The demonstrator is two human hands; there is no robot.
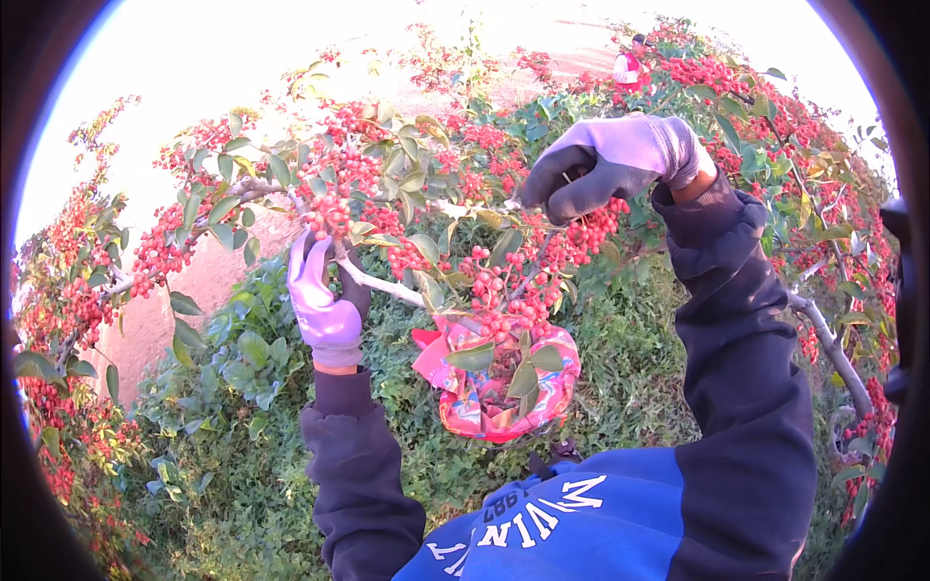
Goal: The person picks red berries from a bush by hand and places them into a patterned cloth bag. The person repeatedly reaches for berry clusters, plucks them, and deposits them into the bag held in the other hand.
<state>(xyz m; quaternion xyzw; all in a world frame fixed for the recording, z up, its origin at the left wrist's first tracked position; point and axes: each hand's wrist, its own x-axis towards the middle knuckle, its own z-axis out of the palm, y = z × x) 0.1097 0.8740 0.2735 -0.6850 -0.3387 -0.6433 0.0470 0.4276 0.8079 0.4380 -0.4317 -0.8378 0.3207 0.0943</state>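
Both my hands wear light purple gloves with dark grip areas. My left hand [327,298] reaches up to a berry branch [386,287], its fingers closed at the base of a red berry cluster [331,215]; the fingertips are partly hidden. Higher and to the right, my right hand [615,167] is curled with thumb and fingers together at a thin leafy branch. Another red berry cluster [593,229] hangs just under it. Below the branches sits an open pink patterned bag [560,373], partly covered by leaves, with dark contents I cannot make out.
Berry-laden branches [160,247] spread on the left, and a thick bare limb [831,339] rises on the right. Green undergrowth [252,465] covers the ground. A person in a red vest [632,70] stands far off among the bushes. Bare reddish soil [160,334] shows at left.
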